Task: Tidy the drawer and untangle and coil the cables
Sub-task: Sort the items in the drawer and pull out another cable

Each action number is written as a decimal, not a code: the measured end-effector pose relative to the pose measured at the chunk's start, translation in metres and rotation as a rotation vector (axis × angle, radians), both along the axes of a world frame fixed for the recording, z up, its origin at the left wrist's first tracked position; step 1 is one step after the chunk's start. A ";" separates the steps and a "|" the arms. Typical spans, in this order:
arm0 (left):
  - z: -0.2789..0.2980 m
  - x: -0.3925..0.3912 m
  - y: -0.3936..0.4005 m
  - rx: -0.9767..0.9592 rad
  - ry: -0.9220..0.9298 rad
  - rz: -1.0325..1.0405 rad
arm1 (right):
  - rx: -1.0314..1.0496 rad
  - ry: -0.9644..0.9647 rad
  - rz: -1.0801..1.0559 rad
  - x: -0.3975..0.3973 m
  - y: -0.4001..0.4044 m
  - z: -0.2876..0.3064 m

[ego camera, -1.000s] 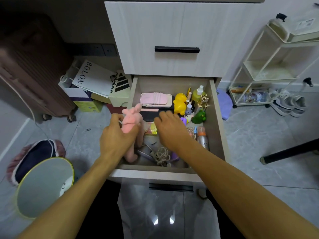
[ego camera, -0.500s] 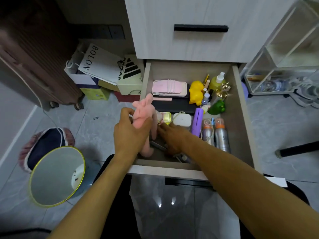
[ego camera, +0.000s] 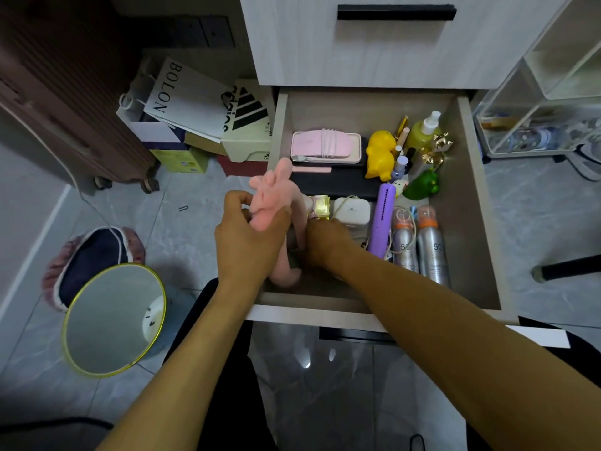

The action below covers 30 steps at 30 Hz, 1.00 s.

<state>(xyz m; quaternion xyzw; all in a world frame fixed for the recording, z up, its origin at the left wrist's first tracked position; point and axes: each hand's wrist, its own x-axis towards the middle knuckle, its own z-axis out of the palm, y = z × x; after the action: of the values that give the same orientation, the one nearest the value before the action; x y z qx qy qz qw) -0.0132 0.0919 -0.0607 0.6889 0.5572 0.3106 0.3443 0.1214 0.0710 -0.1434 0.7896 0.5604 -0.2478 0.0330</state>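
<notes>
My left hand point(ego camera: 250, 242) grips one pink plush rabbit point(ego camera: 276, 203) at the drawer's point(ego camera: 468, 203) left edge; my right hand's point(ego camera: 325, 244) fingers are hidden beside two silver spray cans point(ego camera: 431, 245).

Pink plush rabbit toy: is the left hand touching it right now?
Touching. The head view shows the left hand with fingers curled round the pink plush rabbit toy, holding it upright above the open drawer's front left corner.

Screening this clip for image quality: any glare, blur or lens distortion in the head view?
Head view: wide-angle bowing bends the open drawer sides; bright glare spots on the glossy floor tile below; the clear rack at right is smeared; centre stays sharp, pink plush rabbit included.
</notes>
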 end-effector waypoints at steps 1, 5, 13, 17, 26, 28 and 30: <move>0.001 0.001 0.000 0.003 0.007 -0.004 | 0.004 0.003 -0.030 -0.002 0.001 -0.001; 0.001 0.001 -0.001 0.013 0.011 -0.009 | 0.049 -0.081 -0.015 -0.007 -0.003 -0.004; 0.000 0.000 0.001 -0.015 -0.007 0.009 | 0.001 0.181 -0.070 0.007 -0.008 -0.005; -0.001 -0.001 0.000 -0.029 -0.009 0.001 | 0.005 0.302 -0.103 0.013 -0.010 -0.001; -0.001 -0.001 0.000 -0.018 0.003 0.009 | -0.027 0.301 -0.106 0.009 -0.012 0.004; -0.002 0.000 0.000 -0.015 0.005 0.002 | -0.031 0.307 -0.097 0.010 -0.014 0.005; -0.003 0.000 0.000 -0.016 -0.001 0.004 | -0.070 0.288 -0.122 0.010 -0.014 0.003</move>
<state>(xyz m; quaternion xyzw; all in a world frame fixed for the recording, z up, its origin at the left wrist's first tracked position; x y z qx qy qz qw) -0.0135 0.0923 -0.0637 0.6847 0.5610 0.3070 0.3495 0.1310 0.0570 -0.1406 0.7767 0.5014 -0.3795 -0.0353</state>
